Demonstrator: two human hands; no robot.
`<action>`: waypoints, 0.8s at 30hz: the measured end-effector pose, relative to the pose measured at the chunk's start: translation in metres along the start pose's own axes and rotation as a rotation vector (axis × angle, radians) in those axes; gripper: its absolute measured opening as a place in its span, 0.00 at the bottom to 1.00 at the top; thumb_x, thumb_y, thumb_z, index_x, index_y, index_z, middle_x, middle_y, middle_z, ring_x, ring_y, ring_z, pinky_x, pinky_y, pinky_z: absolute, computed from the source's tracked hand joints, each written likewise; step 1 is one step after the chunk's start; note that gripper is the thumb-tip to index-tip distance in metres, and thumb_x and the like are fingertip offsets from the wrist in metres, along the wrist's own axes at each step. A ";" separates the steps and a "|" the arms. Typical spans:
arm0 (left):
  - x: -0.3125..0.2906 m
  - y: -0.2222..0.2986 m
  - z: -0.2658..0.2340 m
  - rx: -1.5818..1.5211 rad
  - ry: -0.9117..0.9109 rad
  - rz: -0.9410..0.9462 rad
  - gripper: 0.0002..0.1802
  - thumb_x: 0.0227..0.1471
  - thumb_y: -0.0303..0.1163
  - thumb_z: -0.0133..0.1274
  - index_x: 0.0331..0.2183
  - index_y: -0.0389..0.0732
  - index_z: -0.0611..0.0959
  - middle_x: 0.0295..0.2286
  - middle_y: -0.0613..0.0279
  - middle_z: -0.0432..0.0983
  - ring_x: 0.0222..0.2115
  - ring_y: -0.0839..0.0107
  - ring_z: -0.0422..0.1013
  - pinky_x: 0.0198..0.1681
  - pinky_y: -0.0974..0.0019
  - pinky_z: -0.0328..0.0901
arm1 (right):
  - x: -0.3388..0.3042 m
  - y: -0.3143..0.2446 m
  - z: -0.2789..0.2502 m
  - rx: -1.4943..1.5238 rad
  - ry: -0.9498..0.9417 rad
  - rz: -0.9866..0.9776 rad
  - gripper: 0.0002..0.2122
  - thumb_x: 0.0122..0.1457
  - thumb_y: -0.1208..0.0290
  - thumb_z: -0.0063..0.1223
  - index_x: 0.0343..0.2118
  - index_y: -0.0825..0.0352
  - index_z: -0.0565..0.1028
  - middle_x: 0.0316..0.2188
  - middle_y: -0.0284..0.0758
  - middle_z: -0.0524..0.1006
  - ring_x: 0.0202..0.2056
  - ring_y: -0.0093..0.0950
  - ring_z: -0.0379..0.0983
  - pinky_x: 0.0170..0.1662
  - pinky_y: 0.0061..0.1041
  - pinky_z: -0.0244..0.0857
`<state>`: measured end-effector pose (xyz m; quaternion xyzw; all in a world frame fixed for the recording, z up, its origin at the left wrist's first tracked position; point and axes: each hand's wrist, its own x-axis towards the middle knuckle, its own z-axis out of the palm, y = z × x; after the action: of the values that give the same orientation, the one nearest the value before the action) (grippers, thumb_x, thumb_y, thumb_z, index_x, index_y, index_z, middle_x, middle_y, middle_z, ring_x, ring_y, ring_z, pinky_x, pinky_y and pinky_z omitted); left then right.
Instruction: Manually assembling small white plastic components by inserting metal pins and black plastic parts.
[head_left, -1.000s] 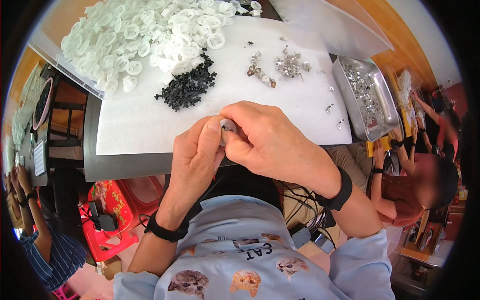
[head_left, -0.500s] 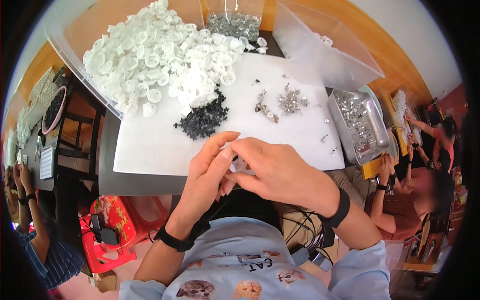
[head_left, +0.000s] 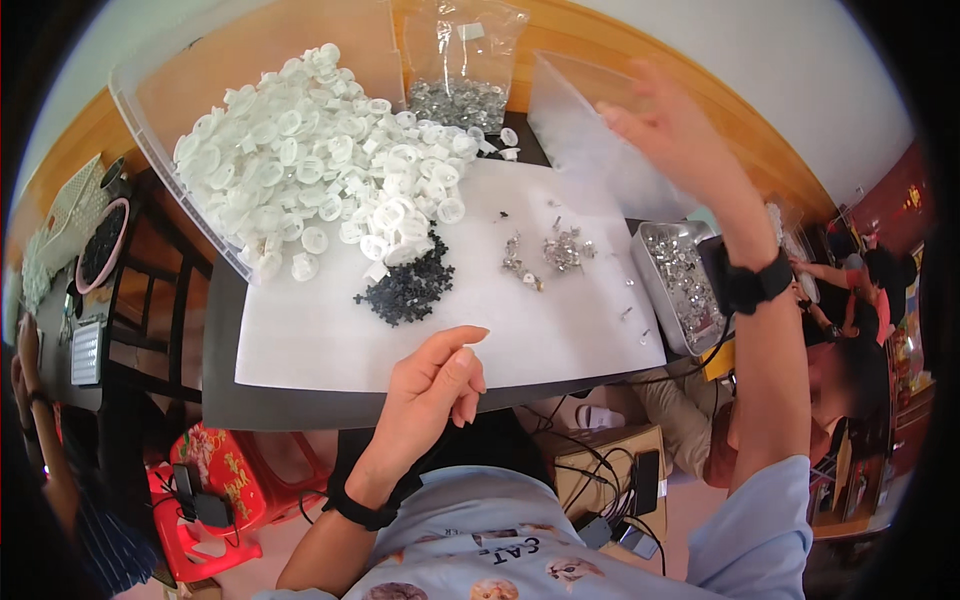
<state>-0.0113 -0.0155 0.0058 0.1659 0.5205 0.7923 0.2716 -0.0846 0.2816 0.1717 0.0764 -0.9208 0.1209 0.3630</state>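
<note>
plenty seems left: heaped white plastic rings (head_left: 300, 150) and black pieces (head_left: 410, 285). left hand (head_left: 432, 388) curls, contents unclear; blurred right hand (head_left: 672, 130) spreads near clear bin (head_left: 565, 125).

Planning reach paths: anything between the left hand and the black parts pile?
Nothing visible. Between the left hand and the pile of small black parts, only the surface of the white sheet shows.

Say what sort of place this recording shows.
Probably a small hand-assembly workshop: there are heaped white plastic parts, a pile of small black parts, and a metal tray of shiny metal pieces.
</note>
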 end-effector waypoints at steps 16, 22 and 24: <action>-0.003 0.000 0.001 0.142 -0.010 -0.020 0.16 0.62 0.35 0.42 0.47 0.36 0.74 0.25 0.67 0.70 0.18 0.83 0.65 0.19 0.80 0.60 | -0.014 -0.073 0.104 -0.155 -1.031 -0.021 0.08 0.52 0.70 0.46 0.31 0.68 0.73 0.34 0.44 0.74 0.35 0.40 0.72 0.38 0.32 0.65; -0.004 0.000 0.000 0.209 -0.012 -0.015 0.16 0.61 0.35 0.43 0.46 0.36 0.75 0.24 0.67 0.70 0.18 0.83 0.65 0.19 0.80 0.60 | -0.050 -0.082 0.097 0.213 -0.949 -0.061 0.08 0.47 0.78 0.45 0.30 0.66 0.75 0.27 0.42 0.76 0.34 0.42 0.73 0.35 0.37 0.66; -0.003 -0.002 0.001 0.230 -0.009 -0.006 0.16 0.61 0.35 0.43 0.46 0.36 0.75 0.24 0.67 0.70 0.18 0.83 0.65 0.19 0.80 0.60 | -0.057 -0.088 0.107 0.334 -0.866 -0.149 0.11 0.47 0.80 0.45 0.35 0.65 0.75 0.32 0.42 0.75 0.37 0.41 0.72 0.37 0.36 0.66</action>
<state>-0.0077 -0.0158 0.0044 0.1980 0.6073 0.7257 0.2556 -0.0926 0.1704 0.0718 0.2431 -0.9474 0.1981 -0.0644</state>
